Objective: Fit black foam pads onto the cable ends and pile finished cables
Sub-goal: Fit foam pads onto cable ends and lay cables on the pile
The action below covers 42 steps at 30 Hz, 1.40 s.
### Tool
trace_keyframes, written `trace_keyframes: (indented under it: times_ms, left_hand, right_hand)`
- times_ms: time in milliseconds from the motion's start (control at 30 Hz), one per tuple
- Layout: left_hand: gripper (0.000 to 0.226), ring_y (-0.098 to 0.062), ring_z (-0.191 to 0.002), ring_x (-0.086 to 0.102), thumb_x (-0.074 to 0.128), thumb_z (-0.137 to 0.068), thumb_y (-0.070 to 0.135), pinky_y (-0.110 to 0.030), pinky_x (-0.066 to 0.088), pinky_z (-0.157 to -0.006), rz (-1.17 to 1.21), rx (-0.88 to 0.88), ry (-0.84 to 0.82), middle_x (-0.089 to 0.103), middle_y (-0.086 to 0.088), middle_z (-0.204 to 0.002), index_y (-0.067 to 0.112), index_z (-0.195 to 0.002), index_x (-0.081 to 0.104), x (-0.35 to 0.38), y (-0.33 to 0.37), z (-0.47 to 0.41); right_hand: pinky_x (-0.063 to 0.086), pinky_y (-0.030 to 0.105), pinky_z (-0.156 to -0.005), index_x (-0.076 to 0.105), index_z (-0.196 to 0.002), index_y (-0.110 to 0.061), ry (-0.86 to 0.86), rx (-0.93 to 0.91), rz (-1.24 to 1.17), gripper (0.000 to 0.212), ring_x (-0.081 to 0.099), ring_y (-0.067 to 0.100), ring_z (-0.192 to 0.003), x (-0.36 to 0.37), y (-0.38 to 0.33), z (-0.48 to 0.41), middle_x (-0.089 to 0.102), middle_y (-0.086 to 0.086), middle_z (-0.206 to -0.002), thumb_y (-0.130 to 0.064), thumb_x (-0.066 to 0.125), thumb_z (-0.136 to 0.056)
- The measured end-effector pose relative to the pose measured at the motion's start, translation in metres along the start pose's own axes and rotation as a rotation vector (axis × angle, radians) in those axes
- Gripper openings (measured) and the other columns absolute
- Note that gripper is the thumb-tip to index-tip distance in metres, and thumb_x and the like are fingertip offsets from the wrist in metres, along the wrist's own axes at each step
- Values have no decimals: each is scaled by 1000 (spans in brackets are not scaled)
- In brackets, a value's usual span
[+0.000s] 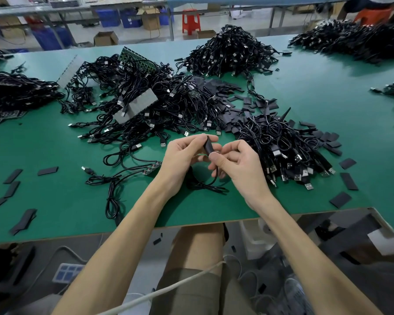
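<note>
- Black foam pad (pixel 208 145) pinched in left hand (pixel 182 155) fingertips, above green table (pixel 55 201)
- right hand (pixel 239 163) thumb and fingers curled round pad's lower end; cable end hidden there
- cable (pixel 216 178) droops to table, pile (pixel 282 151) just right

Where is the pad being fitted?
In the head view, the pad is near centre, pinched between the left hand and right hand, above the table near its front edge.
</note>
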State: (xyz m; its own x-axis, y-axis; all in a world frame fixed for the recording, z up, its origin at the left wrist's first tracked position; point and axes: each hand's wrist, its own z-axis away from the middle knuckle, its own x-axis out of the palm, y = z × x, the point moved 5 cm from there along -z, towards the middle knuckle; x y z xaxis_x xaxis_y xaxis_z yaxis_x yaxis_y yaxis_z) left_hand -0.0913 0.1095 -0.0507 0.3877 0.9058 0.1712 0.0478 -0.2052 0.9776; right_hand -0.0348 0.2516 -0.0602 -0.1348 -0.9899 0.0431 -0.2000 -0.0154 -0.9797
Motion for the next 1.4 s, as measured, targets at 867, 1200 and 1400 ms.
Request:
trace_keyframes:
  times_ms: [867, 1200, 1400]
  left_hand:
    - [15, -16, -75, 68, 74, -88, 3, -28, 55, -76, -458, 198, -130, 77, -8, -90, 3, -104, 74, 18, 7, 6]
    - [22, -21, -66, 61, 61, -102, 20, -31, 51, -62, -326, 132, -20, 71, -10, -82, 2, -112, 69, 7, 3, 3]
    - [21, -22, -92, 60, 63, -100, 36, -31, 46, -82, -413, 134, 125, 69, 5, -91, 24, -101, 80, -6, 4, 1]
  right_hand:
    - [44, 23, -56, 70, -84, -25, 304, -125, 74, 29, 55, 9, -61, -17, -14, 4, 65, -7, -70, -27, 52, -107]
    - [44, 21, -55, 63, -104, -17, 118, -21, 167, 7, 58, 9, -55, -3, 0, -1, 69, -7, -71, -13, 58, -102]
    - [52, 28, -65, 63, -104, -22, 57, 32, 269, 8, 61, 8, -57, 1, 7, -1, 72, -7, -75, -16, 60, -101]
